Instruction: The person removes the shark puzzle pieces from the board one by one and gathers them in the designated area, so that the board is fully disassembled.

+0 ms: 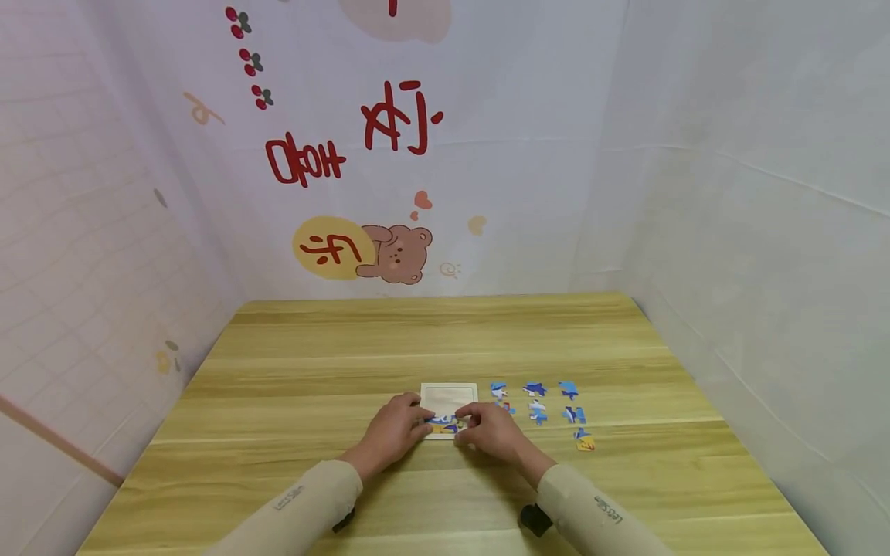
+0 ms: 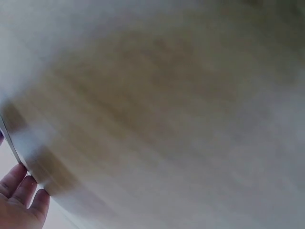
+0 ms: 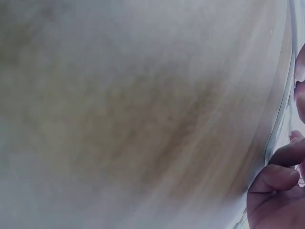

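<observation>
A small white puzzle tray (image 1: 449, 388) lies on the wooden table, its upper part bare. Blue, white and yellow puzzle pieces (image 1: 445, 425) fill a strip along its lower side. At the tray's left side is my left hand (image 1: 392, 428), index finger and thumb reaching over the edge onto the pieces. From the right, my right hand (image 1: 492, 429) has its thumb and index finger bent toward each other at the lower right corner, pinching a puzzle piece mostly hidden by the fingers. The wrist views show only fingertips at their edges, the left fingers (image 2: 24, 191) and the curled right fingers (image 3: 279, 179).
Right of the tray, several loose puzzle pieces (image 1: 537, 411) lie in rough rows, one yellow and blue piece (image 1: 585, 441) nearest me. Wood-grain table (image 1: 313, 340) surrounds them. White printed cloth walls (image 1: 514, 193) stand behind and at both sides.
</observation>
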Demonstrator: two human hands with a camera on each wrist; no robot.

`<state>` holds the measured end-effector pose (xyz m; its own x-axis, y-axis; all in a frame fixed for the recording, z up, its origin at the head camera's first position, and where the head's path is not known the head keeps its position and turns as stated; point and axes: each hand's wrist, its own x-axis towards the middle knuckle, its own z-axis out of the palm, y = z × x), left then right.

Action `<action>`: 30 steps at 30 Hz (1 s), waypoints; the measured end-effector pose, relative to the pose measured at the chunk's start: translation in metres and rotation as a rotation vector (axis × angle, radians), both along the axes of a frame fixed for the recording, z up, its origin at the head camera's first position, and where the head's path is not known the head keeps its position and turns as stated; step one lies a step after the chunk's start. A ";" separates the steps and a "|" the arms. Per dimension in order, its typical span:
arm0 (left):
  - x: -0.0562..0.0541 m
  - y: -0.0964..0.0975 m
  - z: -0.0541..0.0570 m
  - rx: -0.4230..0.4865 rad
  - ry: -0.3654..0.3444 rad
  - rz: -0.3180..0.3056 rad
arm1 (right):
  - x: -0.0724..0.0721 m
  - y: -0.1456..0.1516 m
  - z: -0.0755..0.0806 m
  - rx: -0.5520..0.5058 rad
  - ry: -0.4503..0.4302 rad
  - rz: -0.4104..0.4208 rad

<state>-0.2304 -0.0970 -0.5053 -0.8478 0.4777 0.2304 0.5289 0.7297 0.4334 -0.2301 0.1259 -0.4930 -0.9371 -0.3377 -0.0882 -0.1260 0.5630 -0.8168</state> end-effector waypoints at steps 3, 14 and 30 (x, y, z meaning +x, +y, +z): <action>-0.001 -0.001 0.000 -0.002 0.007 -0.001 | -0.001 -0.002 0.000 -0.034 0.004 -0.025; -0.001 0.000 -0.001 -0.013 0.010 -0.003 | -0.001 -0.008 -0.002 -0.104 0.034 -0.052; 0.000 0.000 0.001 -0.017 0.020 -0.004 | 0.001 -0.006 -0.004 -0.111 0.005 -0.009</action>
